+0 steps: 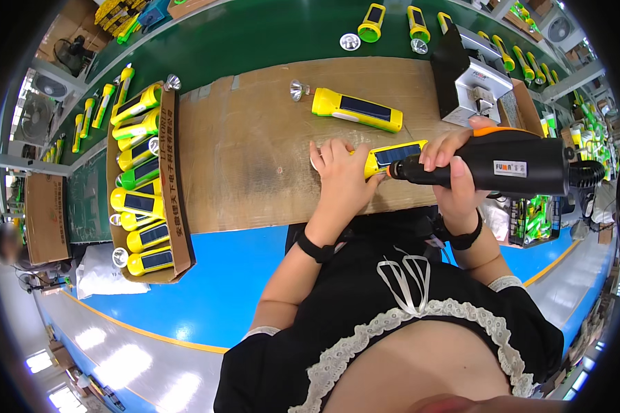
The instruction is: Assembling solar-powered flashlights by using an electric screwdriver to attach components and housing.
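Observation:
My left hand (342, 177) is closed around the head end of a yellow flashlight (401, 151), holding it down on a brown cardboard sheet (248, 151). A dark solar panel runs along the flashlight's body. In my right hand (455, 172) is a black electric screwdriver (541, 166) with an orange part on top. Its tip points left at the flashlight beside my left fingers; whether it touches a screw is hidden. Just beyond lies a second yellow flashlight (362, 110), its silver reflector (298, 90) loose at the open end.
A cardboard box (176, 206) packed with yellow and green flashlights stands at the left. A black and silver machine (472, 79) sits at the far right of the sheet. Behind runs a green work surface (269, 41) with more flashlights. A crate (536, 221) stands right of me.

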